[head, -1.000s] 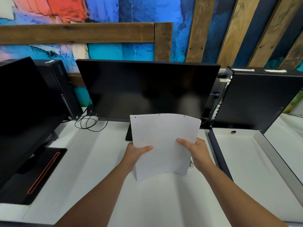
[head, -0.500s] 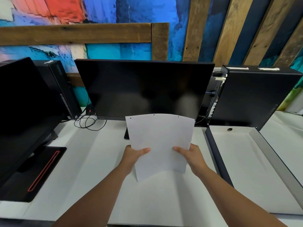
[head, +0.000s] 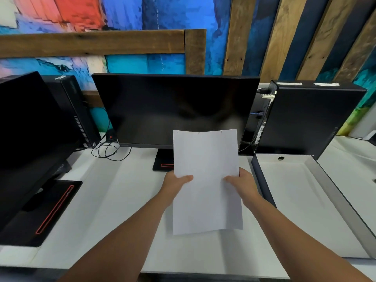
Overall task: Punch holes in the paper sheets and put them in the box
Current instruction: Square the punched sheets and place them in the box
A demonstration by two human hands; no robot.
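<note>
I hold a white paper sheet [head: 205,176] upright above the desk, in front of the middle monitor. Three small punched holes run along its top edge. My left hand [head: 175,183] grips its left side with the thumb on the front. On the right side, my right hand [head: 243,183] holds it the same way. The shallow open box [head: 264,180], white inside with a dark outer wall, lies flat on the desk just to the right of my right hand. The hole punch is out of view.
A dark monitor [head: 173,110] stands behind the sheet, its stand base [head: 162,162] partly hidden by it. Another monitor [head: 26,135] and base [head: 46,210] are at the left, with loose cables [head: 107,149]. A black computer case [head: 313,117] stands behind the box.
The sheet has shifted right, toward the box, and straightened from a slight tilt. Both hands kept their grip on its sides.
</note>
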